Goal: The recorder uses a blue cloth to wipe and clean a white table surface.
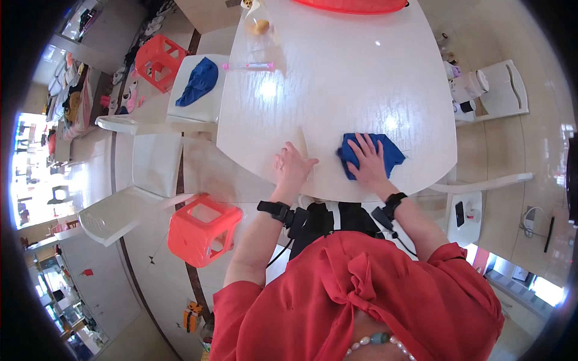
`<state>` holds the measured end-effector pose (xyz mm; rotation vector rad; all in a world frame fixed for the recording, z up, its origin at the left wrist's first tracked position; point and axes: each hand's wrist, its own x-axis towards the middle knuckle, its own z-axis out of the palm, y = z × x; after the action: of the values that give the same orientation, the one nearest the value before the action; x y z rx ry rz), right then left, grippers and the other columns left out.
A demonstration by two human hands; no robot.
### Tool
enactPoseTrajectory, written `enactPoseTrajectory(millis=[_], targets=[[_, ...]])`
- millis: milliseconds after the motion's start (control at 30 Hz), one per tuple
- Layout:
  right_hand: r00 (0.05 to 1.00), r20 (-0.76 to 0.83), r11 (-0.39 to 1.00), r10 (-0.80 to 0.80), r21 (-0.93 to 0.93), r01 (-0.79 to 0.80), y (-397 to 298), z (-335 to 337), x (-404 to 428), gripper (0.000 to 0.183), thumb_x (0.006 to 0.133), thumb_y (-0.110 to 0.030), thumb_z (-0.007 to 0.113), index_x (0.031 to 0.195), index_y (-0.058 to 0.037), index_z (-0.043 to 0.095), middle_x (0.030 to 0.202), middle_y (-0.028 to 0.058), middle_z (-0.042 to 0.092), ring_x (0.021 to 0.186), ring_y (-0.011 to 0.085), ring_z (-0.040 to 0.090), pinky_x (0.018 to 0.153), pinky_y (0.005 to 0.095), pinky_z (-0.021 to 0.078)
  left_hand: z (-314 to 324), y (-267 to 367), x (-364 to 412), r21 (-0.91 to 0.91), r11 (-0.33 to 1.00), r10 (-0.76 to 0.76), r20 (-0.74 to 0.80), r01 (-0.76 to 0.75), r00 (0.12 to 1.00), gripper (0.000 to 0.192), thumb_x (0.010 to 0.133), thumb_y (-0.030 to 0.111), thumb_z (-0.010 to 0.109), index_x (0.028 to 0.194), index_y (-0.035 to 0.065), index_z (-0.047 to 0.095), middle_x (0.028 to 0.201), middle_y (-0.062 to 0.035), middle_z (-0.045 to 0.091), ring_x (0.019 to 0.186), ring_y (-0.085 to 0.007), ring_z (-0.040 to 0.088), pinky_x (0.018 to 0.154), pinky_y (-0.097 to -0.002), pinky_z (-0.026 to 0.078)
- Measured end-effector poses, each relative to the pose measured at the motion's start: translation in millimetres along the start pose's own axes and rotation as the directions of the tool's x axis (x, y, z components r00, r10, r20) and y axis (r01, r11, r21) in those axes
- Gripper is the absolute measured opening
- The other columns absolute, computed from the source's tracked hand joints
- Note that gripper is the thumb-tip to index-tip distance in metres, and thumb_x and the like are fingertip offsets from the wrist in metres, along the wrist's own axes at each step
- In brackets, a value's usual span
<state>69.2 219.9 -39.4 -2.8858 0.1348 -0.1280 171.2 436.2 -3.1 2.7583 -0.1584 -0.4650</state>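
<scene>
My right hand (371, 164) lies flat with spread fingers on a folded dark blue cloth (392, 155), near the front edge of a white table (334, 99). To its left, my left hand (291, 166) is over the same edge of the table, its thumb pointing right and its fingers partly curled. No object shows in it; whether its fingertips touch the tabletop cannot be told. Farther up the table's left side lies a clear and pink tube-like item (249, 66). Beyond that is a clear plastic bag (261, 36) with a round yellowish thing in it.
A red mesh cover (356, 5) sits at the table's far end. Another blue cloth (198, 81) lies on a white chair at the left. Red plastic stools (203, 230) stand on the left floor. A chair at the right holds a phone (459, 214); containers (467, 86) stand beyond the table's right edge.
</scene>
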Motion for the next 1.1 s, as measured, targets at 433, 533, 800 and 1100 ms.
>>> enactPoseTrajectory(millis=[433,533,800,1100], targets=[[0.940,-0.160,0.938,0.302,-0.127,-0.323,61,-24,20,0.063,0.086,-0.037,0.064,0.141,-0.0162,0.044,0.155,0.0114,0.029,0.143,0.0322,0.026,0.110,0.0624,0.0188,22,-10,11,0.236,0.960,0.144,0.040,-0.150,0.989,0.019,0.080,0.012,0.061,0.097,0.0070,0.069,0.102,-0.0116,0.065,0.099,-0.0312,0.062,0.083,-0.0418,0.051],[0.933,-0.357,0.985,0.035,0.171,0.028,51,-39,-15,0.048,0.078,-0.020,0.069,0.124,-0.0105,0.058,0.146,0.0143,0.043,0.136,0.0317,0.038,0.104,0.0553,0.0294,5,-5,8,0.154,0.977,0.134,0.107,-0.150,0.985,0.013,0.075,0.019,0.065,0.083,0.0105,0.071,0.091,-0.0105,0.070,0.092,-0.0303,0.067,0.078,-0.0422,0.052],[0.973,0.036,0.537,0.230,0.829,-0.157,92,-72,-125,0.038,0.093,-0.027,0.062,0.125,-0.0065,0.058,0.131,0.0131,0.057,0.122,0.0308,0.052,0.102,0.0407,0.0430,2,75,-50,-0.289,0.956,0.135,0.285,-0.049,0.949,0.020,0.076,0.018,0.076,0.079,0.0005,0.066,0.063,-0.0083,0.061,0.056,-0.0175,0.060,0.057,-0.0323,0.049],[0.798,0.529,-0.665,0.288,0.710,-0.231,187,-117,-248,0.054,0.102,-0.044,0.047,0.142,-0.0093,0.045,0.113,0.0011,0.060,0.102,0.0081,0.055,0.088,0.0247,0.0474,157,337,-201,-0.454,0.691,0.723,0.428,-0.563,0.542,0.030,0.075,0.010,0.073,0.101,-0.0001,0.061,0.098,-0.0170,0.062,0.092,-0.0293,0.062,0.081,-0.0357,0.049]])
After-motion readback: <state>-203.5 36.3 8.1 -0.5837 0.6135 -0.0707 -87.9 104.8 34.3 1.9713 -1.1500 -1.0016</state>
